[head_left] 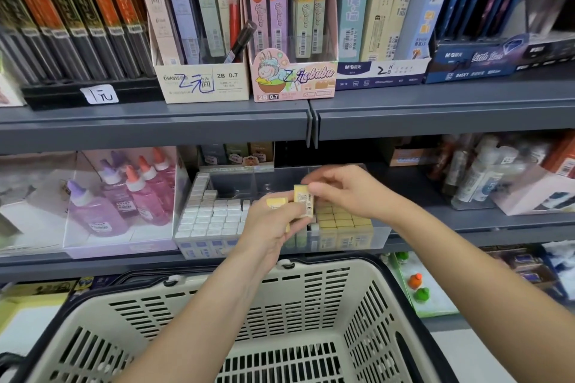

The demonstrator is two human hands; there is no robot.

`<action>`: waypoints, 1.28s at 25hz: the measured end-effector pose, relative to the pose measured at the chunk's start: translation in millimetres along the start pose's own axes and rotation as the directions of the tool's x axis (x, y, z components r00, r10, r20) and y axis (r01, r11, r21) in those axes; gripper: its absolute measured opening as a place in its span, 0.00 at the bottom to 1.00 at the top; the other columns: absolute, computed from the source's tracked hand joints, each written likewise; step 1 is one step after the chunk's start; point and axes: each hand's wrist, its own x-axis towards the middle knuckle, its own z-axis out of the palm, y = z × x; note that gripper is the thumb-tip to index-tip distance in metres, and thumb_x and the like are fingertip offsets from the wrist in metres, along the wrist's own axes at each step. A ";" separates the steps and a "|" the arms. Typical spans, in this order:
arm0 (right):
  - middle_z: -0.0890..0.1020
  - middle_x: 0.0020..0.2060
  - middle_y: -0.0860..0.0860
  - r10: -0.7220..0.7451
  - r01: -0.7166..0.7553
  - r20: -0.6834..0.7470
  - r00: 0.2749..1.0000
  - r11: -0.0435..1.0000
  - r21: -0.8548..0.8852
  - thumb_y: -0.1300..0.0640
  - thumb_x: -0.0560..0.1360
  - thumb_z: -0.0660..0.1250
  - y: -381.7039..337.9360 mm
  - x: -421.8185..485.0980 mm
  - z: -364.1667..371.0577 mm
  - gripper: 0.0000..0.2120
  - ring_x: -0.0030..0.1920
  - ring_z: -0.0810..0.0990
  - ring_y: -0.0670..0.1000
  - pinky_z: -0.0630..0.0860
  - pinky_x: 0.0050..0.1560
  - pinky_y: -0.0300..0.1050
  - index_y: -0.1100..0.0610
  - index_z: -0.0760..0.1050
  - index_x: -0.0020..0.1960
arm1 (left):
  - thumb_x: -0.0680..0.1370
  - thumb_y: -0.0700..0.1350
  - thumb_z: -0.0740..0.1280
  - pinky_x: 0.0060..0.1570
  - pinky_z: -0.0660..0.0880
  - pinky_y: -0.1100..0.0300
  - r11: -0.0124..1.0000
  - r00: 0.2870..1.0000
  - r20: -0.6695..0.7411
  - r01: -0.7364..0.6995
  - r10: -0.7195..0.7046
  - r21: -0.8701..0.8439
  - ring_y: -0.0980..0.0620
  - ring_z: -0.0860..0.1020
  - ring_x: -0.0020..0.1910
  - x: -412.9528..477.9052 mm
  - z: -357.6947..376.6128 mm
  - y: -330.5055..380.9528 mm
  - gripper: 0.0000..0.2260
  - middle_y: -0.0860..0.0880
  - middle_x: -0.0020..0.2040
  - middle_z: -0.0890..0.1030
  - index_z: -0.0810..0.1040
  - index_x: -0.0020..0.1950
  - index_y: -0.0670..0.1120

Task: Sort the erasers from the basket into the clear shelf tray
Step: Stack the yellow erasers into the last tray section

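Note:
The clear shelf tray [381,235] sits on the middle shelf, with white erasers [214,214] in rows on its left and yellow erasers [345,222] on its right. Just above the tray's front, my left hand [273,227] holds a few yellow erasers [277,203]. My right hand [345,193] pinches the top of one upright yellow eraser [303,204] with a barcode label, which stands in my left hand's grip. The cream basket [357,292] is below my forearms; no erasers show in its visible part.
Bottles of pink and purple glue [124,196] stand in a clear box left of the tray. Clear bottles [479,174] stand to the right. The grey shelf edge [311,121] above carries boxes of pencil leads. Small toy figures [417,286] lie on the lower shelf.

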 end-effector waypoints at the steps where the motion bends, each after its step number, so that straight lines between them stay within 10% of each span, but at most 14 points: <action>1: 0.82 0.39 0.43 0.003 -0.003 0.013 1.000 1.000 0.014 0.56 0.77 0.64 -0.4 -1.3 0.7 0.05 0.39 0.82 0.42 0.78 0.45 0.37 0.46 0.76 0.48 | 0.73 0.31 0.68 0.39 0.80 0.64 1.000 1.000 0.024 -0.002 0.001 0.014 0.54 0.83 0.40 -0.2 2.0 -1.2 0.08 0.45 0.40 0.85 0.79 0.50 0.39; 10: 0.80 0.53 0.56 0.215 -0.329 -0.266 0.940 0.781 -0.532 0.59 0.79 0.57 49.9 30.7 -37.7 0.10 0.52 0.77 0.57 0.70 0.48 0.42 0.56 0.73 0.57 | 0.76 0.44 0.59 0.18 0.60 0.65 1.000 0.999 0.053 0.012 -0.012 0.013 0.54 0.68 0.23 -2.8 -16.3 6.7 0.04 0.48 0.28 0.73 0.68 0.44 0.44; 15: 0.79 0.52 0.53 0.298 -0.284 -0.060 0.953 0.804 -0.523 0.61 0.79 0.56 66.4 43.8 -19.2 0.10 0.46 0.75 0.50 0.69 0.46 0.41 0.55 0.75 0.55 | 0.78 0.35 0.58 0.34 0.79 0.59 0.999 0.989 0.144 -0.044 0.044 -0.003 0.50 0.82 0.37 -6.0 -20.5 5.6 0.04 0.45 0.38 0.84 0.70 0.51 0.40; 21: 0.77 0.59 0.56 0.374 -0.209 0.098 0.922 0.696 -0.686 0.58 0.81 0.52 60.6 45.9 -19.8 0.14 0.55 0.76 0.57 0.73 0.56 0.49 0.58 0.73 0.61 | 0.77 0.39 0.65 0.49 0.79 0.59 0.984 0.982 0.130 -0.150 0.137 0.100 0.55 0.82 0.50 -4.7 -20.4 1.0 0.06 0.49 0.48 0.83 0.77 0.53 0.45; 27: 0.83 0.41 0.44 0.014 -0.018 -0.076 0.997 0.998 -0.058 0.47 0.74 0.65 3.5 5.4 -3.5 0.09 0.44 0.81 0.44 0.77 0.49 0.40 0.48 0.80 0.50 | 0.76 0.40 0.67 0.48 0.78 0.59 0.964 0.974 0.118 -0.211 0.193 0.164 0.56 0.80 0.47 -4.4 -7.0 -4.6 0.06 0.50 0.48 0.81 0.79 0.51 0.50; 32: 0.82 0.40 0.42 -0.025 0.001 -0.108 0.994 0.975 -0.222 0.54 0.73 0.69 2.3 -5.8 -9.4 0.08 0.43 0.80 0.43 0.75 0.45 0.37 0.51 0.81 0.52 | 0.75 0.41 0.68 0.50 0.78 0.59 0.893 0.953 0.077 -0.302 0.293 0.334 0.58 0.79 0.49 -6.0 -4.8 -6.7 0.07 0.52 0.50 0.81 0.76 0.50 0.52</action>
